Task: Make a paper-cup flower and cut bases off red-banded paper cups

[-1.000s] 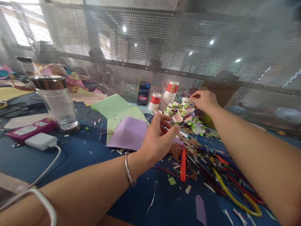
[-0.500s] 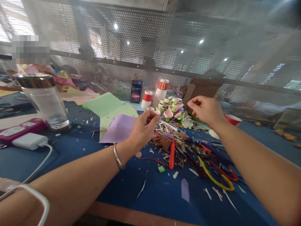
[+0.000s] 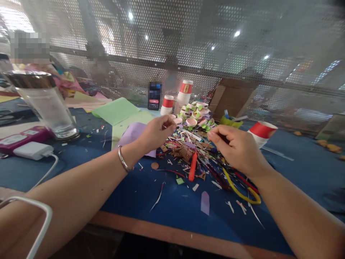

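Note:
My left hand, with a silver bangle at the wrist, is closed in a pinch above the purple paper. Whatever is between its fingertips is too small to make out. To the right, my right hand also has thumb and fingers pinched together, and I cannot tell what, if anything, they hold. Behind and between the hands stands a heap of cut paper-cup pieces with green and purple bits on it. Below lies a pile of paper scraps with a red marker-like stick and yellow-handled scissors.
A glass water bottle and a purple power strip with a white charger stand at left. Paper cups, a phone and a cardboard box stand at the back. A red-and-white cup is beyond my right hand.
My right hand has come down and nearer, now in front of the red-and-white cup. My left hand has shifted slightly left and up in the picture. The view has tilted a little.

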{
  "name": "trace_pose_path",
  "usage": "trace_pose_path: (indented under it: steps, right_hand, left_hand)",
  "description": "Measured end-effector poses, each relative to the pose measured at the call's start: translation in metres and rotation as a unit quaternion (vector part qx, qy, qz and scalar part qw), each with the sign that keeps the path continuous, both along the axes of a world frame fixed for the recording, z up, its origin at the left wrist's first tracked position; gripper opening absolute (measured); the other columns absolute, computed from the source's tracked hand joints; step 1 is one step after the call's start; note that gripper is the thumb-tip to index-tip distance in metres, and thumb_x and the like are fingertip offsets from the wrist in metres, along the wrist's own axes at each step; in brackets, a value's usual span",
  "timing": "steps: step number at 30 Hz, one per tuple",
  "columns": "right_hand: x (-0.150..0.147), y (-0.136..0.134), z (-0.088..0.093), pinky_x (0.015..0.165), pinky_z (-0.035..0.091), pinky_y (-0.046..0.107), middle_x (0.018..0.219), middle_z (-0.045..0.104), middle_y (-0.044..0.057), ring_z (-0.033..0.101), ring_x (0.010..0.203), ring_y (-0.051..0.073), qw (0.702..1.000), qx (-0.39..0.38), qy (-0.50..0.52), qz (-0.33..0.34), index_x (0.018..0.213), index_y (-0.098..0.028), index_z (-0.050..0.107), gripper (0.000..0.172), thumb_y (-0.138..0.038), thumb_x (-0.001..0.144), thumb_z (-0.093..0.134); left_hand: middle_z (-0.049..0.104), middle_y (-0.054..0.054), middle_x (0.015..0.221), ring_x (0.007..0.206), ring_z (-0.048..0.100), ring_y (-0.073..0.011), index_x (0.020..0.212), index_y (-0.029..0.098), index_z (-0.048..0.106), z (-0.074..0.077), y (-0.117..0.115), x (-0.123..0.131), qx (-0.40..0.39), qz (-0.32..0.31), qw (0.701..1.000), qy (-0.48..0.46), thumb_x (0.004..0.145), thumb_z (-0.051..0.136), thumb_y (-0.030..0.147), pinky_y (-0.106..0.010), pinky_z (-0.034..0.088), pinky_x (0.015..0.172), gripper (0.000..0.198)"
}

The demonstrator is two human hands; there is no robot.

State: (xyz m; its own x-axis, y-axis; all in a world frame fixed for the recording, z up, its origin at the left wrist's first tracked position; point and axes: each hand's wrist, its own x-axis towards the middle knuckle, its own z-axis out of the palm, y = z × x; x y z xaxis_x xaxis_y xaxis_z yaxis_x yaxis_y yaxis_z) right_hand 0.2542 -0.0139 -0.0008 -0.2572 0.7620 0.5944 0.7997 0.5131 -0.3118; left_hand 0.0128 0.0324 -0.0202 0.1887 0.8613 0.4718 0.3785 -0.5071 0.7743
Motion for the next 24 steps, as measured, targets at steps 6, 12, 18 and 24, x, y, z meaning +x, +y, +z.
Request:
trace_pose_path:
  steps: [6, 12, 18, 24]
  right_hand:
    - [0.008, 0.003, -0.003, 0.056, 0.044, 0.03, 0.074, 0.069, 0.002, 0.06, 0.061, 0.016, 1.0, -0.001, 0.026, 0.016, 0.081, -0.023, 0.066, 0.017, -0.033, 0.093, 0.06]
    - [0.013, 0.005, -0.004, 0.056, 0.043, 0.028, 0.078, 0.072, 0.002, 0.059, 0.06, 0.014, 1.0, 0.022, -0.002, 0.011, 0.085, -0.022, 0.07, 0.011, -0.028, 0.091, 0.063]
    - [0.014, 0.005, -0.001, 0.055, 0.04, 0.029, 0.066, 0.068, 0.001, 0.053, 0.053, 0.012, 0.999, 0.027, -0.026, -0.007, 0.073, -0.021, 0.067, 0.024, -0.033, 0.092, 0.063]
    - [0.016, 0.007, -0.002, 0.053, 0.039, 0.03, 0.065, 0.067, 0.001, 0.053, 0.053, 0.013, 0.999, -0.001, -0.032, -0.013, 0.072, -0.021, 0.067, 0.023, -0.034, 0.09, 0.062]
  left_hand:
    - [0.072, -0.006, 0.088, 0.076, 0.057, -0.0187, 0.08, 0.021, 0.071, 0.006, 0.021, -0.031, 0.006, 0.052, 0.993, 0.103, 0.079, 0.066, 0.018, -0.032, 0.042, 0.077, 0.006]
    - [0.075, -0.011, 0.104, 0.096, 0.065, -0.0269, 0.1, 0.02, 0.074, 0.016, 0.025, -0.053, -0.065, -0.001, 0.968, 0.241, 0.073, 0.076, 0.043, -0.038, 0.049, 0.09, 0.036]
    - [0.042, -0.013, 0.164, 0.147, 0.041, -0.0378, 0.156, 0.023, 0.042, 0.038, 0.012, -0.067, -0.117, -0.144, 0.843, 0.505, 0.062, 0.081, 0.065, -0.044, 0.033, 0.119, 0.11]
    - [0.053, -0.013, 0.156, 0.136, 0.052, -0.038, 0.151, 0.022, 0.05, 0.036, 0.011, -0.068, -0.147, -0.128, 0.834, 0.517, 0.057, 0.084, 0.05, -0.04, 0.042, 0.112, 0.104]
